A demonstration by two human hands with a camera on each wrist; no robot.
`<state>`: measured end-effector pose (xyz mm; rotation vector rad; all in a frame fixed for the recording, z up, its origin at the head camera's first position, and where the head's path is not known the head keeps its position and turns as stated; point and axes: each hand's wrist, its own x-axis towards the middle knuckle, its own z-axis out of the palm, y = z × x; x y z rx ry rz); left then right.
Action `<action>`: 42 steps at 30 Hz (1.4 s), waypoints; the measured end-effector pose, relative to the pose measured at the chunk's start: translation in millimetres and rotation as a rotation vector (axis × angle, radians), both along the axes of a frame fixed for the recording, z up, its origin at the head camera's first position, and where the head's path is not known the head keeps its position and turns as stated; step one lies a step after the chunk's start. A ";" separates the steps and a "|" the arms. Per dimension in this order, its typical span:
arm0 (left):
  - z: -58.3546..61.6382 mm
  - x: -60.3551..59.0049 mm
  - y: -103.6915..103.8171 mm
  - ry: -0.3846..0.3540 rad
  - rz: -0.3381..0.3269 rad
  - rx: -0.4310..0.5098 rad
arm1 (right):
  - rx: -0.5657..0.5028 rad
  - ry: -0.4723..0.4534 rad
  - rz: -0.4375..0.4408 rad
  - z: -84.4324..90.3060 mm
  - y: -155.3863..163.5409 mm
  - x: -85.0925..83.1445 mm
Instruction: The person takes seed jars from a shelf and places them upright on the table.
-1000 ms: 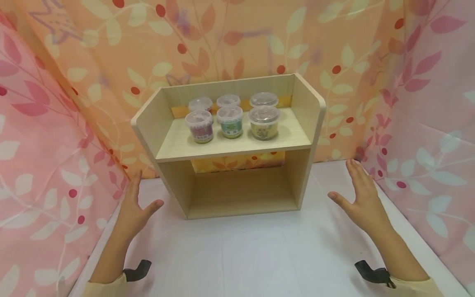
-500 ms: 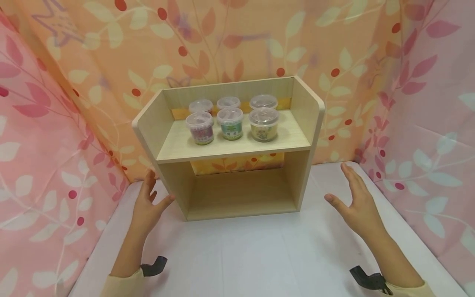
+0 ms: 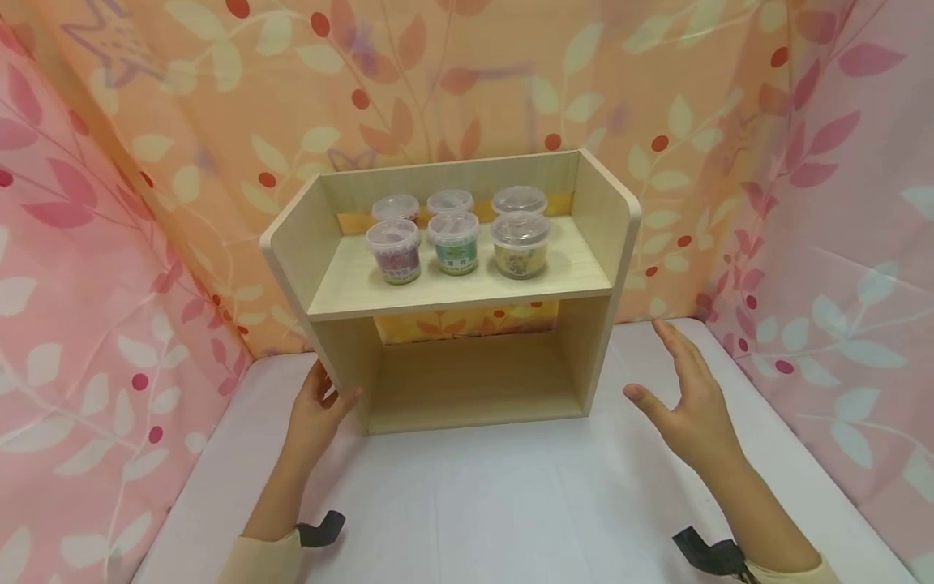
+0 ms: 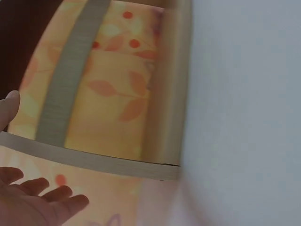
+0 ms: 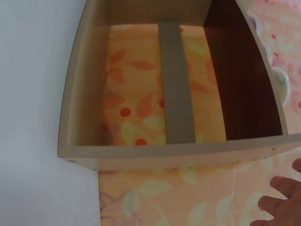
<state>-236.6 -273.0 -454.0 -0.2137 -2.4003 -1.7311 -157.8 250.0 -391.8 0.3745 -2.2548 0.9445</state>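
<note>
A smooth white tabletop (image 3: 511,503) fills the lower part of the head view, its surface pale and evenly lit with only soft shadows. It is enclosed on three sides by hanging printed fabric. The back curtain of orange cloth with cream and rust leaves and red berries (image 3: 452,81) hangs straight behind the table and meets its far edge. On the left a pink curtain with white and deep-pink leaves (image 3: 87,324) slopes down to the table's side, creased in places. On the right a paler pink curtain with the same leaf print (image 3: 839,243) falls to the opposite edge. Light is diffuse and warm.
</note>
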 end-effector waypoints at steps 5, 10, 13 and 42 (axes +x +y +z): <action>-22.5 -6.8 -1.5 -0.006 -0.011 0.024 | -0.006 0.011 0.000 4.7 -9.2 2.8; -40.4 -10.3 1.6 -0.010 -0.020 0.051 | -0.012 0.066 0.019 15.5 -18.2 3.6; -46.9 -10.8 3.3 -0.022 -0.027 0.060 | -0.018 0.116 0.042 23.6 -23.9 3.4; -82.6 -13.4 5.3 0.031 -0.103 0.114 | -0.160 -0.146 0.255 119.3 -88.6 -31.8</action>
